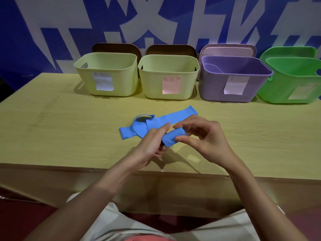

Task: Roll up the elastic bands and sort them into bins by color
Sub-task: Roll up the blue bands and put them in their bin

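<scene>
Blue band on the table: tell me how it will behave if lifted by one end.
The blue band lies in limp folds, so it would likely dangle. The roll pinched between left hand and right hand may unwind if released.

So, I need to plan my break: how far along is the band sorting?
Nearly done, apparently. A purple band already lies in the purple bin. In hand: the left hand and right hand hold a blue roll, almost wound. Left: the loose blue bands on the table, unrolled. I can't see the bottoms of the other bins, and the labels are unreadable.
</scene>
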Demonstrator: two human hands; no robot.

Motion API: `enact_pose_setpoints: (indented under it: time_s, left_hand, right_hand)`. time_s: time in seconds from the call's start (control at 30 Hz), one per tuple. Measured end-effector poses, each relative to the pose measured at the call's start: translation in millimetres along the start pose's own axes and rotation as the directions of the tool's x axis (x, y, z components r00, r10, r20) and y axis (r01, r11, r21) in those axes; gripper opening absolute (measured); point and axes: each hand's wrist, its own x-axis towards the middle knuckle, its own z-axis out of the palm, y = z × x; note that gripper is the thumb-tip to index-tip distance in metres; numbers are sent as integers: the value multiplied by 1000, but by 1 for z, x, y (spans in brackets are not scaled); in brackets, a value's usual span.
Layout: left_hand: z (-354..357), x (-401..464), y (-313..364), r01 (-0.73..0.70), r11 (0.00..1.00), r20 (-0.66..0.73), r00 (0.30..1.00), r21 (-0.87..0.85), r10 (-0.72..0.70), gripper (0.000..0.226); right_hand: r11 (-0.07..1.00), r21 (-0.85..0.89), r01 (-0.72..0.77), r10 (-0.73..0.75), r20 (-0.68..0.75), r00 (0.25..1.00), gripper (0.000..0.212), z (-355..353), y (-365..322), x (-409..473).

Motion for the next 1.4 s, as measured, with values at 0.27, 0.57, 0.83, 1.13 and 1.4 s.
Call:
enact_pose_setpoints:
  time_s: [0.27, 0.57, 0.83, 1.13, 1.4]
  left_hand:
    - [-17, -2, -13, -648, 652, -120, 667, 394, 735, 14]
    - [-24, 5, -18, -655, 573, -124, 600, 493, 791, 15]
    - [-34, 14, -3, -628, 496, -134, 533, 600, 836, 11]
    - [-80, 44, 22, -468, 314, -57, 485, 826, 873, 8]
    - [-127, 72, 59, -374, 355, -105, 547, 857, 830, 21]
  right_hand:
    - [975, 65, -212, 221, -182, 958, 17, 0, 9, 6]
    - [940, 132, -314, 336, -197, 921, 11, 11, 13, 14]
    - [847, 312, -431, 489, -136, 862, 23, 24, 14, 41]
    - [800, 341, -494, 547, -76, 834, 30, 51, 18, 113]
    - [821, 240, -518, 540, -35, 841, 32, 69, 18, 182]
